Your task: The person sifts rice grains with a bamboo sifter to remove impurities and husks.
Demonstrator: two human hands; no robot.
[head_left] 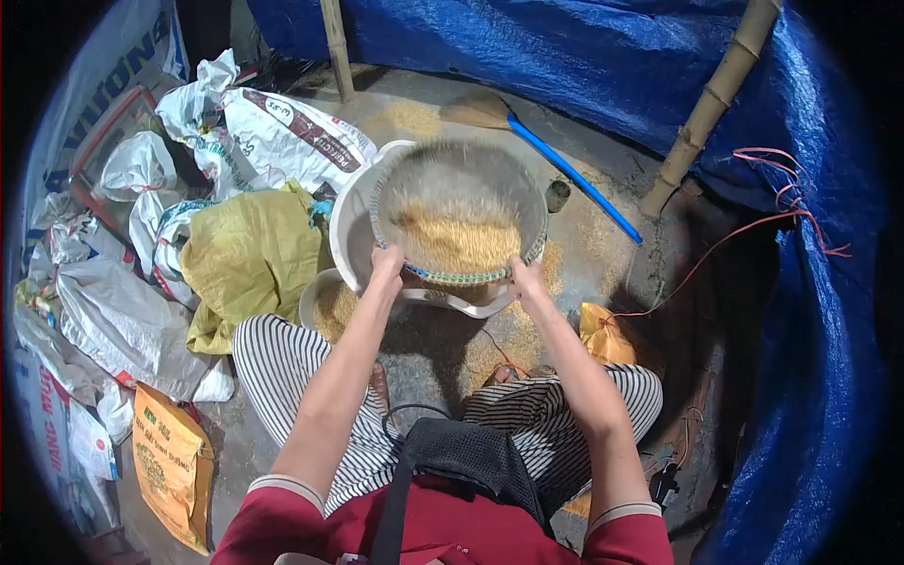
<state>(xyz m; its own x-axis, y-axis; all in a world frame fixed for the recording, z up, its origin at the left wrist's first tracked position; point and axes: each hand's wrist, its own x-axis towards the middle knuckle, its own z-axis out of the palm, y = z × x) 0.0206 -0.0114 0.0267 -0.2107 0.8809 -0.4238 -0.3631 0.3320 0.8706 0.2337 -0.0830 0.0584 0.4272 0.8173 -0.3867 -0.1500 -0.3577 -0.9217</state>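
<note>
My left hand (387, 264) and my right hand (525, 277) grip the near rim of a round sieve (461, 277), one at each side. Golden grain (461, 243) lies heaped toward the sieve's near side, and the grain and mesh look smeared by motion. Beneath the sieve stands a large white basin (350, 226), mostly covered by it; what lies inside the basin is hidden. A smaller pale bowl (309, 303) with grain in it sits by my left forearm, partly under the basin's edge.
Tied white sacks (292, 137) and a yellow-green sack (254, 250) crowd the left. A blue-handled broom (574, 174) lies beyond the basin on grain-strewn floor. Bamboo poles (711, 108) and a blue tarp (603, 47) border the back and right. An orange bag (603, 331) is near my right knee.
</note>
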